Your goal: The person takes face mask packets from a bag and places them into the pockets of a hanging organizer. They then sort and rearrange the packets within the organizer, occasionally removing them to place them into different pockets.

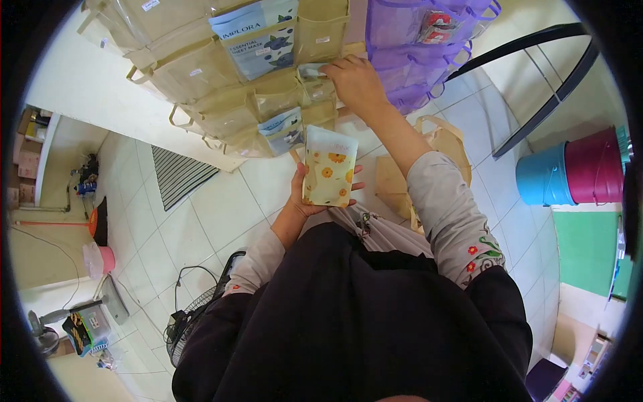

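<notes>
My left hand (299, 199) holds a flat rectangular packet (327, 175) with orange flowers on a cream ground and a pale upper band. Its thumb lies along one side and fingertips show past the other. My right hand (356, 82) reaches to a small pocket of the beige hanging organizer (201, 74). Those fingers are bent together at the pocket's top edge, by a small pale item (312, 71); what they grip is mostly hidden. Blue-and-white sheet mask packs (258, 43) stand in a larger pocket, and a similar pack (282, 128) sits lower down.
A purple hanging organizer (402, 47) is to the right, with a red packet (439, 28) in it. On the tiled floor are a brown paper bag (439, 151), blue (544, 175) and maroon (593, 167) buckets, a striped mat (181, 175) and a fan (194, 315).
</notes>
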{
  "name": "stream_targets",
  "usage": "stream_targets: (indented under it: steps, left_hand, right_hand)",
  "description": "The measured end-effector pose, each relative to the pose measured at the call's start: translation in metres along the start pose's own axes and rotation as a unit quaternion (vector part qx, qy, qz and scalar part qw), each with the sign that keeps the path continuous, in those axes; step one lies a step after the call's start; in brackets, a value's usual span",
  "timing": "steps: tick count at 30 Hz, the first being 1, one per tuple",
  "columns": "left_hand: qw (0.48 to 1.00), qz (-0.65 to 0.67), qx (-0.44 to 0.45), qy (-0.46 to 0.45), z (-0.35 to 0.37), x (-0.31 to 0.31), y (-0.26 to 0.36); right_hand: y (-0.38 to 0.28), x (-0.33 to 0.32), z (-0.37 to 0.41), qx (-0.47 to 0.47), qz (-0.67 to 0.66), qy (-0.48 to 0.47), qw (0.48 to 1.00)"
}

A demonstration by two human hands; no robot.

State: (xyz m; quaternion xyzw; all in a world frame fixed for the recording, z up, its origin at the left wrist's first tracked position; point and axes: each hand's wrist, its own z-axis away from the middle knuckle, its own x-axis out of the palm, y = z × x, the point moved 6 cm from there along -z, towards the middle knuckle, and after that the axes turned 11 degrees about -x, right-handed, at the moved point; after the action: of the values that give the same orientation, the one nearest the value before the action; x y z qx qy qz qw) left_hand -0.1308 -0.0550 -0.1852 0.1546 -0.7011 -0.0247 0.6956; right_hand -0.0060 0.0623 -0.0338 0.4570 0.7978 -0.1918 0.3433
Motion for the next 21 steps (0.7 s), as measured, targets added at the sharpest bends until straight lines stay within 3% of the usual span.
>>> stream_targets:
  steps: [5, 8, 12, 15, 17, 21]
  left_hand:
    - [1.0, -0.007, 0.026, -0.002, -0.002, 0.018, 0.01]
    - [0.999, 0.002, 0.05, 0.015, -0.001, 0.025, 0.015]
    - [0.998, -0.01, 0.063, -0.006, -0.001, 0.021, 0.019]
    - [0.993, -0.019, 0.047, 0.108, 0.01, 0.0, 0.021]
    - [0.992, -0.046, 0.036, 0.112, 0.017, -0.002, 0.027]
    - [0.968, -0.137, -0.002, 0.21, 0.029, 0.006, 0.044]
  right_hand:
    - [-0.017, -0.03, 0.014, 0.053, -0.041, 0.073, 0.995]
    - [-0.033, -0.032, 0.042, 0.142, -0.171, -0.079, 0.972]
    - [-0.035, -0.018, 0.076, 0.196, -0.254, -0.146, 0.936]
    - [-0.028, -0.015, 0.085, 0.247, -0.347, -0.205, 0.881]
    - [-0.023, -0.02, 0.089, 0.282, -0.345, -0.246, 0.861]
    - [-0.011, -0.037, 0.091, 0.313, -0.335, -0.221, 0.861]
